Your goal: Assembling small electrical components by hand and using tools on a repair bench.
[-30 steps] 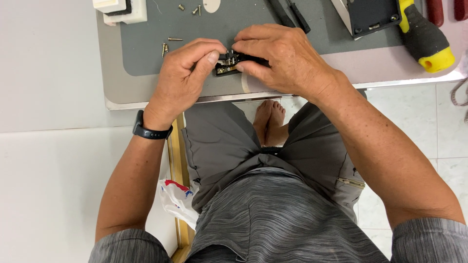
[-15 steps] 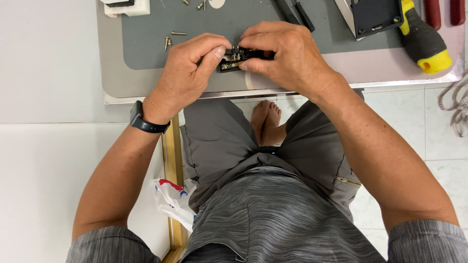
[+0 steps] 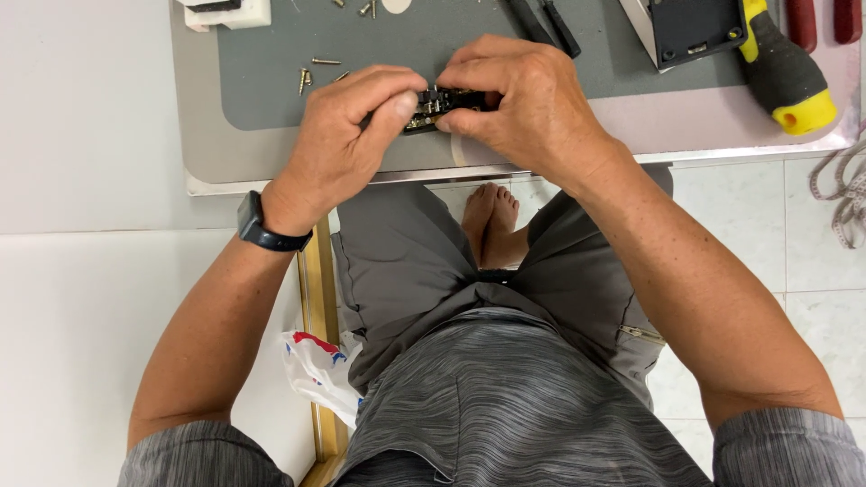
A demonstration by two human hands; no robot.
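Grey rubbery work mat on a pale, smooth-edged bench top, white glossy floor tiles below.

Left hand: fingers curled, thumb and forefinger pinched on the left end of a small black circuit part. Black band and watch at the wrist.

Right hand: fingers bent over and clamped on the right end of the same part. Both hands close together, fingertips nearly meeting, part gripped between them just above the mat near the front edge of the bench.

Circuit part: narrow, flat, black, with small metallic contacts along the top; right half hidden by fingers.

Loose on the mat, up and left of the left hand: several short brass-coloured screws, thin and pointed. At the top left corner: white blocky plastic piece.

Upper right: black rectangular box with pale rim, beside a screwdriver handle, black ribbed grip with yellow rounded cap. Two red handles at the far corner.

Under the bench: grey shorts, bare feet, crumpled white plastic bag with red and blue print.
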